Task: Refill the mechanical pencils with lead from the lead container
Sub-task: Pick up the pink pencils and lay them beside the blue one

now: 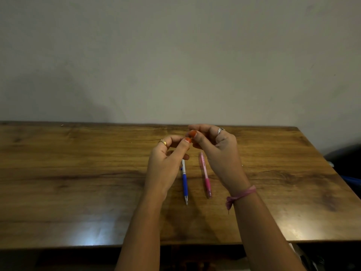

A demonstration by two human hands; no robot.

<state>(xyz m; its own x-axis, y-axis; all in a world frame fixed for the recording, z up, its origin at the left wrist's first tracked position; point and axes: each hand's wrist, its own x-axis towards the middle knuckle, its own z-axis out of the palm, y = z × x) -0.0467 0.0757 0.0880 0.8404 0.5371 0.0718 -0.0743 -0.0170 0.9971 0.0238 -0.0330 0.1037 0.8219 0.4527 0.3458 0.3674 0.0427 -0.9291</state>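
Blue-and-white mechanical pencil [184,180] and pink mechanical pencil [205,176] lying near each other, roughly parallel on the tabletop [78,173], tips toward the near edge.

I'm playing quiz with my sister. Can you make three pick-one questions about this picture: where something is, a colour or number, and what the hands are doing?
1. Where does the blue pencil lie?
A. on the table
B. on the floor
C. in a cup

2. How many pencils lie there?
A. one
B. two
C. four

3. What are the left hand and right hand doing?
A. lying flat
B. raised, fingertips pinched together
C. gripping a pencil

Answers: 1 A, it rests on the wood. 2 B, the blue one and the pink pencil. 3 B, both hover above the pencils; what they pinch is too small to tell.
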